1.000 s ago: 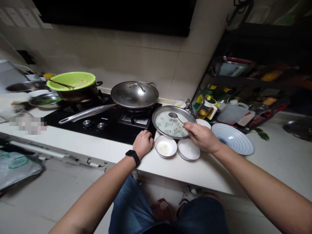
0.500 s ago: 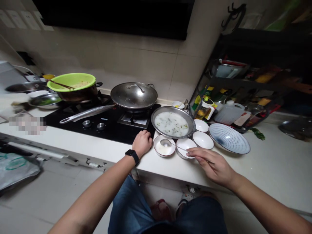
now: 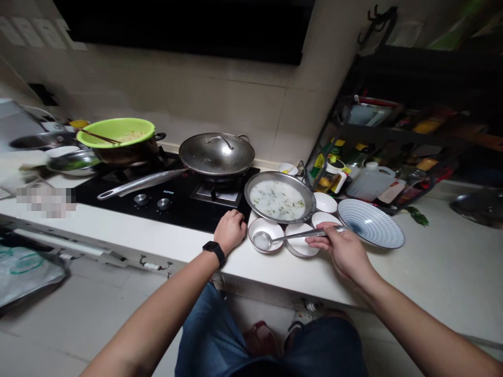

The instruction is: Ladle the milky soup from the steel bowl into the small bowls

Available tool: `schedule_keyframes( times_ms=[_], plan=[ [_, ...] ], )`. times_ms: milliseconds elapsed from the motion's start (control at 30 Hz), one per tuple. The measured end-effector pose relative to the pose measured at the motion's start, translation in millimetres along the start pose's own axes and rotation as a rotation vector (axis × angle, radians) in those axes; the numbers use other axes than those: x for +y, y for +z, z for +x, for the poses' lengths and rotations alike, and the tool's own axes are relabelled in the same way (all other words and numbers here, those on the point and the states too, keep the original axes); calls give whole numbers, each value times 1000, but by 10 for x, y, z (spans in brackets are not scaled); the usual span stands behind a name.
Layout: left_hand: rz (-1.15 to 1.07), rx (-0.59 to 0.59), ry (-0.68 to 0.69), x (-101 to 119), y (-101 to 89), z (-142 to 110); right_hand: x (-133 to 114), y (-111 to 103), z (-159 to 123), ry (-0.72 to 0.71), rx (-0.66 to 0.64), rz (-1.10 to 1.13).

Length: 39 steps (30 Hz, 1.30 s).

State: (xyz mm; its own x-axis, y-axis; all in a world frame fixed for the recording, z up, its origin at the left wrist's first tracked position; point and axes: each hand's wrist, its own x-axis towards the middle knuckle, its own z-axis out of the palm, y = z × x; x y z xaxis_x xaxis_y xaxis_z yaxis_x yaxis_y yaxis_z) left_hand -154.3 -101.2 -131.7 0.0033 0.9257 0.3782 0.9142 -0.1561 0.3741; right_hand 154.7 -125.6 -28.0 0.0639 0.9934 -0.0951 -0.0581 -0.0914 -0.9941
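My right hand (image 3: pixel 341 250) grips a metal ladle (image 3: pixel 294 235) by its handle. The ladle's head sits in the small white bowl (image 3: pixel 269 225) at the left and looks to have whitish liquid in it. Near that bowl, my left hand (image 3: pixel 231 231) rests on the counter with its fingers curled in, nothing visible in it. Behind the bowls stands a metal basin (image 3: pixel 280 196) of milky soup with green leaf pieces. A second white bowl (image 3: pixel 301 246) lies under the ladle's handle, and another bowl (image 3: pixel 320 218) is partly covered by the right hand.
A patterned blue-and-white bowl (image 3: pixel 377 228) is to the right. A lidded wok (image 3: pixel 216 157) stands on the black hob (image 3: pixel 129 209), its handle pointing left. Further left is a green colander (image 3: pixel 118 125) with chopsticks. Bottles crowd a dark rack (image 3: pixel 393 131).
My right hand has turned and risen slightly. The ladle's head has gone lower and left within the left bowl, and more of its handle shows. The left hand stays in place.
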Motion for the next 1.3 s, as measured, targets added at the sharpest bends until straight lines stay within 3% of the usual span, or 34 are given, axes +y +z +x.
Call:
schedule_keyframes(
  times_ms=[333, 467, 567, 733, 933, 1067, 1167, 1233, 1300],
  plan=[
    [5, -7, 0, 14, -17, 1, -435, -75, 165, -2, 137, 63],
    [0, -7, 0, 9, -15, 3, -591, -96, 426, -91, 200, 65],
    [-1, -9, -2, 4, -11, 5, -576, -72, 669, -188, 200, 28],
    [-3, -9, -6, 8, -16, 3, -397, 1, 862, -480, 57, -241],
    [3, -8, -3, 11, -21, 2, -258, -78, 752, -1029, -242, -852],
    [2, -10, -6, 10, -16, 2, -208, -120, 660, -1285, -406, -1011],
    [7, -10, -7, 14, -19, -1, -251, -109, 470, -1237, -257, -853],
    [8, -9, -4, 17, -21, -1, -310, -99, 269, -1091, -102, -676],
    [7, -6, -2, 18, -23, -1, -360, -95, 46, -963, -56, -552]
  ],
)
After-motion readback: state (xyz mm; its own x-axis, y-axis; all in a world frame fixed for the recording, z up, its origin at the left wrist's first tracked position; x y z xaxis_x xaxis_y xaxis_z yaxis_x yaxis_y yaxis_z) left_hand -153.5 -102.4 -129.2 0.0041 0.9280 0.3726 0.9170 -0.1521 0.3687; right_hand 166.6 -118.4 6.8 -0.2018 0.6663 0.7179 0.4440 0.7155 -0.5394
